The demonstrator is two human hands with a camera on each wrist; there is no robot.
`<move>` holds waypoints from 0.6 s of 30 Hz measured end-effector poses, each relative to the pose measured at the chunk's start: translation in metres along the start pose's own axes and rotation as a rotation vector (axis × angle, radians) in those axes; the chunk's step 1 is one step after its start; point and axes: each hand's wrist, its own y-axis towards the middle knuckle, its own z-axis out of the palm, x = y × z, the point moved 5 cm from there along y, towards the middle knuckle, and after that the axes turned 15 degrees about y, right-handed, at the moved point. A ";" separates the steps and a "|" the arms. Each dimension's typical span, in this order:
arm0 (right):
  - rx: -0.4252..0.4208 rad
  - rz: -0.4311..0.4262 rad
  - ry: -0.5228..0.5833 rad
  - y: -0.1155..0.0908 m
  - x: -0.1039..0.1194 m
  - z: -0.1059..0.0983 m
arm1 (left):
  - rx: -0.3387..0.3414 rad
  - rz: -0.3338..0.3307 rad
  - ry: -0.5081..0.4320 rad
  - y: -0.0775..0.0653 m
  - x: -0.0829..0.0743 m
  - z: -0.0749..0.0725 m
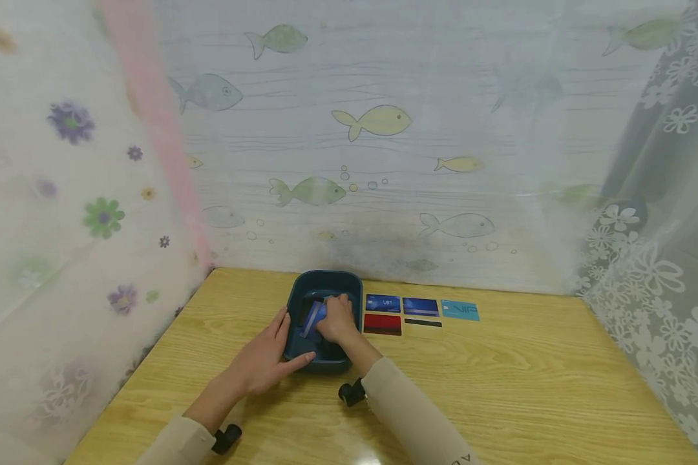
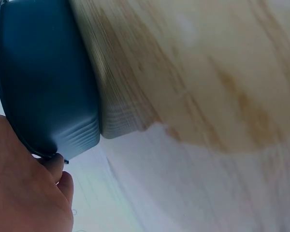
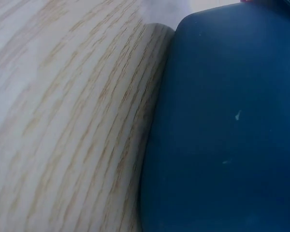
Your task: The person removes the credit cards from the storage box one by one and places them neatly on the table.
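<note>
Far left: the left hand [image 1: 258, 361] is resting against the dark teal bin [image 1: 326, 284]. Its fingers are lying fairly straight along the bin's left side, thumb spreading well apart from them at the near edge; left wrist view is showing fingertips touching the rim. Bin is standing on the wooden table [image 1: 529, 374], just right of these fingers. Inside it, between both hands' fingers, a blue card [image 1: 313, 320] is lying aslant, its right side appearing against the right hand [image 1: 338, 321]. That hand is bending down into the bin, fingertips partly hidden; cannot tell whether they are clamping the card. Right of those fingers, outside the bin: a red card [image 1: 382, 325] is lying, a blue VIP card [image 1: 382, 303] just beyond it. Farther right, a narrow dark strip [image 1: 423, 323] is lying nearer the person than a dark blue card [image 1: 421, 307]. Farthest from the fingers, a light blue VIP card [image 1: 460, 310] is lying.
</note>
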 end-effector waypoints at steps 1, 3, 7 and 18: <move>-0.002 -0.006 0.011 0.000 0.000 0.000 | -0.002 0.001 0.001 0.000 0.000 0.000; -0.012 -0.021 0.040 0.000 0.001 -0.001 | 0.002 0.001 0.001 0.000 0.000 0.001; -0.032 -0.029 0.111 -0.001 0.002 -0.002 | 0.013 -0.001 -0.002 0.000 0.000 0.003; -0.075 -0.039 0.218 -0.001 0.005 -0.009 | 0.017 -0.004 -0.005 0.001 0.000 0.000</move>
